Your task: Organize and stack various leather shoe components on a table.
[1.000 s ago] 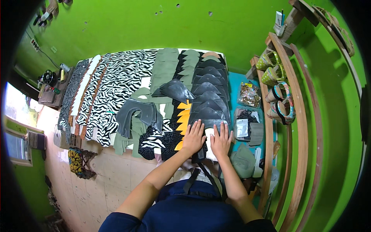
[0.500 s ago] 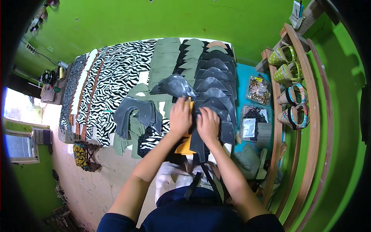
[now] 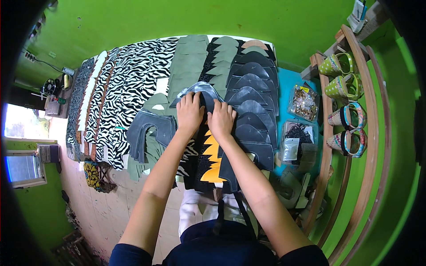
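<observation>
Can't tell if left hand (image 3: 190,112) or right hand (image 3: 221,117) grips that dark-grey arched leathery stack (image 3: 206,91), but uneven pressure might skew it.

A bright green painted wall (image 3: 177,17), marked with small dark spots, rises behind a flat turquoise work surface (image 3: 290,76). Along the right stands a rack of long brown wooden rails (image 3: 372,106). Pale beige floor tiles (image 3: 120,208) spread at lower left; beyond, a small pale-framed window (image 3: 24,169) sits beneath a glaring white daylit opening (image 3: 26,122).
</observation>
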A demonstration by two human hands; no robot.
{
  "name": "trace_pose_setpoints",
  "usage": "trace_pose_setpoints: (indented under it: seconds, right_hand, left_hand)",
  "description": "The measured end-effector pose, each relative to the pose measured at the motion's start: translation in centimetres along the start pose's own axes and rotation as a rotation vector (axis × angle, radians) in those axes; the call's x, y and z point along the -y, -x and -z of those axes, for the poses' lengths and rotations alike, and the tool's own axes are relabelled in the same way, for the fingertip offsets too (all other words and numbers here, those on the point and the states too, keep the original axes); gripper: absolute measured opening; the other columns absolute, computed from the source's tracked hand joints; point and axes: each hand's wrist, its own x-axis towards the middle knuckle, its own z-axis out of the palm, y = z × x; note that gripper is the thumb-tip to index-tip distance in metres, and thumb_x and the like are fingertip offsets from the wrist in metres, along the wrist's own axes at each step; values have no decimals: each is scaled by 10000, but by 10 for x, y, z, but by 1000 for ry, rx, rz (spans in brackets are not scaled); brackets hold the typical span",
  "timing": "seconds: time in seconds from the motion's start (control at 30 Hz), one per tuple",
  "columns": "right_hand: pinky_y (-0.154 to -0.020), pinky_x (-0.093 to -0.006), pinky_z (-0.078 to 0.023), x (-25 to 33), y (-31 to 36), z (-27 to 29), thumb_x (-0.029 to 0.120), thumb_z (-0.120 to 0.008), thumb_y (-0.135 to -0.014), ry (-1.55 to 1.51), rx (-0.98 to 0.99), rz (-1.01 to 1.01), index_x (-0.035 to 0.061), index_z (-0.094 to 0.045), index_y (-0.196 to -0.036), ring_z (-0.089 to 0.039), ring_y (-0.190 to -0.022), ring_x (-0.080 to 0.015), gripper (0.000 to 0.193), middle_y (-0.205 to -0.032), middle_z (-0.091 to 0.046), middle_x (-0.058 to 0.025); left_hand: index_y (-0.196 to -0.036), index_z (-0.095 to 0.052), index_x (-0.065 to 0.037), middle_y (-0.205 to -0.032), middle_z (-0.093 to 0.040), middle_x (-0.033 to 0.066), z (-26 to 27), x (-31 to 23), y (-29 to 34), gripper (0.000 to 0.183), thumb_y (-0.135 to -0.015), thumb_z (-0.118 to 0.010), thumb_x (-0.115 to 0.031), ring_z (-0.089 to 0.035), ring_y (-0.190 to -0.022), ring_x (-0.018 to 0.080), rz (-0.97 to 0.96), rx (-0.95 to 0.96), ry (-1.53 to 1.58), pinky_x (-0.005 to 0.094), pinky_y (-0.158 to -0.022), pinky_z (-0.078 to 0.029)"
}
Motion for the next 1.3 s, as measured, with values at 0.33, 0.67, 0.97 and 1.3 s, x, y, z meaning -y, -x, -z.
trace_pose_setpoints:
  seconds: [0.33,0.67,0.97,1.3]
  right_hand:
    - [-757,-399,-470,-12,-18,12,143,-566,-843,-706,121,-29,23,-535,-999,-598,-880,-356,199,-934,-621,-175]
    - [-773,-371,-474,-83,20,75,139,-555,-875,-732,66,40,25,-503,-1053,-607,-924,-350,218,-990,-620,-192]
    - [-797,-396,-419,-124,92,97,134,-528,-860,-368,29,23,64,-534,-1112,-579,-941,-340,262,-1052,-609,-154]
    - [-819,-401,-366,-118,126,100,192,-569,-826,-14,-1,-17,96,-534,-1155,-504,-982,-257,345,-1032,-538,-91]
  left_hand:
    - [-1173,-491,-54,-1044,-577,141,45,10,-13,472,-753,-672,-172,-564,-981,272,-44,-14,302,375,-873,-389]
    - [-960,-573,5,-815,-631,61,64,-3,22,181,-858,-596,-143,-574,-728,126,147,554,742,273,-674,-460]
    - [-1072,-549,-36,-1033,-544,143,33,-71,88,302,-811,-601,-177,-547,-964,331,-99,254,624,395,-825,-437]
    - [-1249,-481,-75,-1322,-451,103,22,-98,130,441,-833,-554,-201,-419,-1227,252,-395,189,302,407,-1014,-313]
